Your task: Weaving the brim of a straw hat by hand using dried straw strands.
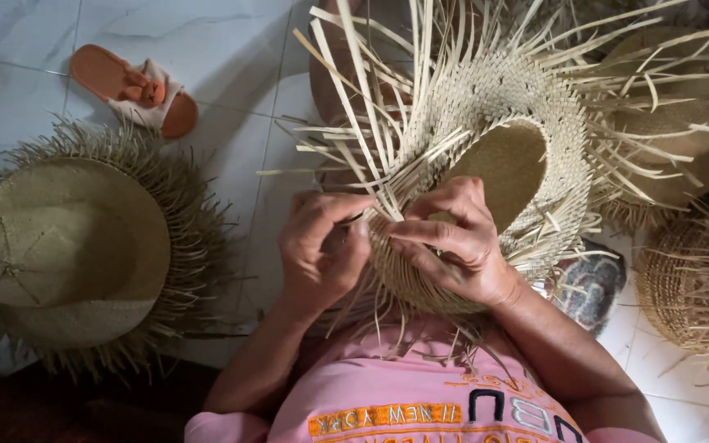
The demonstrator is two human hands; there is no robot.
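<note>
A: Listing item one: unfinished straw hat (486, 156), held at your chest, crown opening facing you, loose strips fanning up and left.

B: Hands?

A: Your left hand (322, 246) pinches strips at the near brim edge; your right hand (457, 242) grips the brim beside it, fingertips nearly touching.

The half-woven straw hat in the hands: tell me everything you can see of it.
The half-woven straw hat is pale, flat plaited straw, held over the person's lap with its hollow crown opening facing the camera. The brim is woven tightly near the crown, but its edge is unfinished: long loose strips fan out upward and to both sides, and shorter ends hang toward the pink shirt. The left hand and the right hand both pinch strands at the near rim.
</note>
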